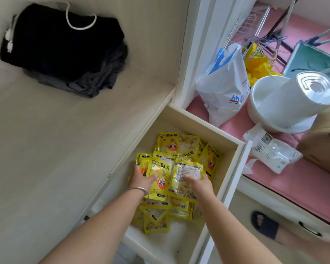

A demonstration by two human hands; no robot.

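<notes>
Head view looks down into the open drawer [208, 128], where my left hand [141, 178] and right hand [200, 182] both reach into a heap of yellow packets [179, 147]. My left hand grips a cartoon-faced packet [160, 182]. The thumb lies across its front and the other fingers are tucked behind its left edge, so the packet sits at about three o'clock from the hand, touching it. My right hand holds a text-side packet [186, 173] that shows its printed back. The thumb presses on that face and the fingers curl round the right edge, with the packet at roughly eleven o'clock from that hand. The two held packets sit side by side, edges touching, on top of the heap, which spreads from twelve o'clock to six o'clock under my wrists. A silver bangle [139, 189] rings my left wrist. At ten o'clock in the frame, folded black clothes [61, 40] lie on the shelf. At two o'clock a white plastic bag [225, 82] stands on a pink surface [274, 178].
</notes>
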